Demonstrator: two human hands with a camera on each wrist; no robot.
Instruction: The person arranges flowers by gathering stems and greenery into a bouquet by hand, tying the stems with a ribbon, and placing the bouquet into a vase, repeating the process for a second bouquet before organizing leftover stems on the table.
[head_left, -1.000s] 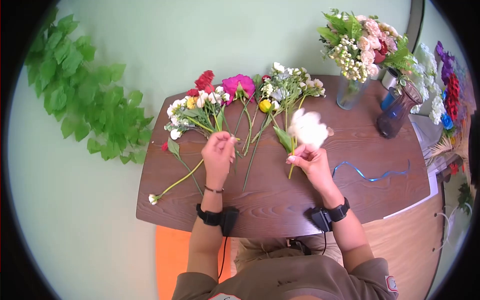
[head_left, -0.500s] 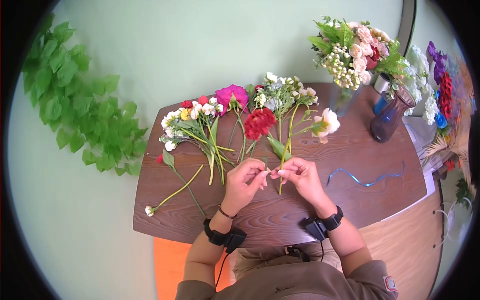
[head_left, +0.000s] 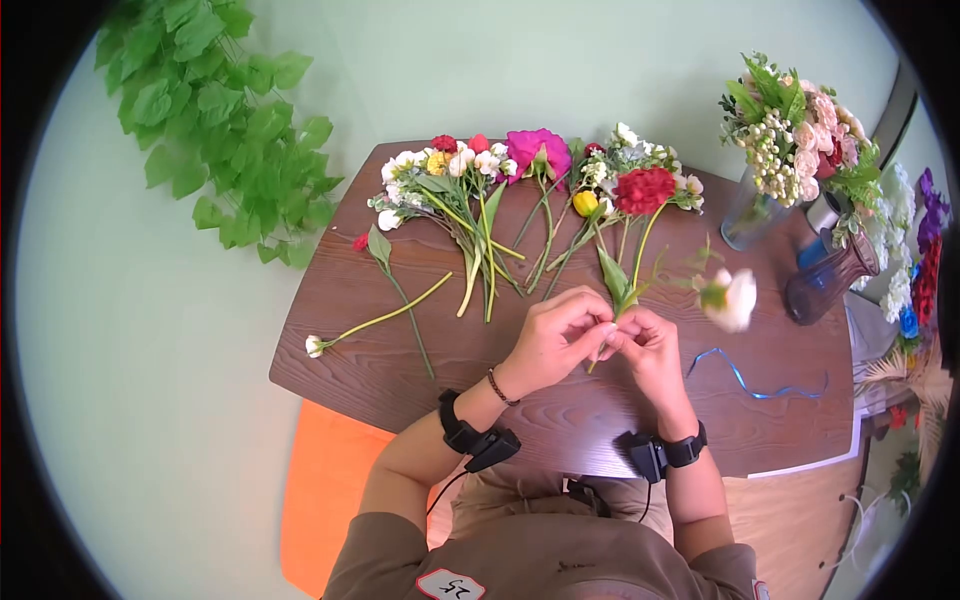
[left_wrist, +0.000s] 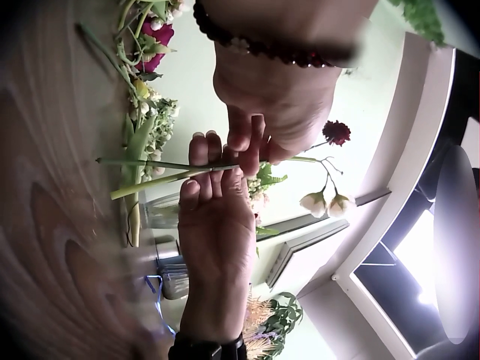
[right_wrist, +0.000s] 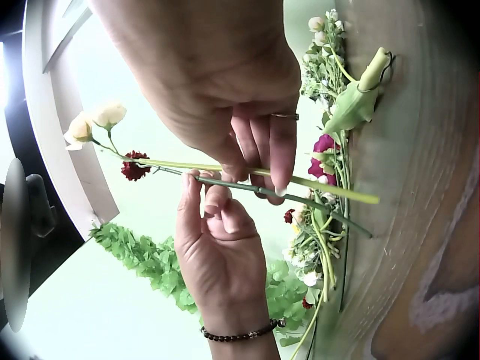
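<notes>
Both hands meet over the middle of the table. My right hand (head_left: 648,345) pinches the yellow-green stem (right_wrist: 341,193) of a white flower (head_left: 738,300), whose branched top carries two pale blooms (left_wrist: 328,204) in the left wrist view. With thumb and fingertips, my left hand (head_left: 558,335) holds the thin dark green stem (right_wrist: 330,215) of a red flower (head_left: 643,190). The two stems lie side by side between the fingers, their cut ends pointing down towards the table. In the head view, the fingers hide much of the stems.
Several loose flowers lie along the table's back, including a magenta bloom (head_left: 538,155) and a yellow bud (head_left: 585,203). A white-tipped stem (head_left: 385,317) lies at left. A blue ribbon (head_left: 745,380) curls at right, before a dark glass vase (head_left: 825,285) and a bouquet vase (head_left: 752,215).
My left hand has picked up the red flower from the left pile and brought it right, against the white flower's stem. The head view has shifted.
</notes>
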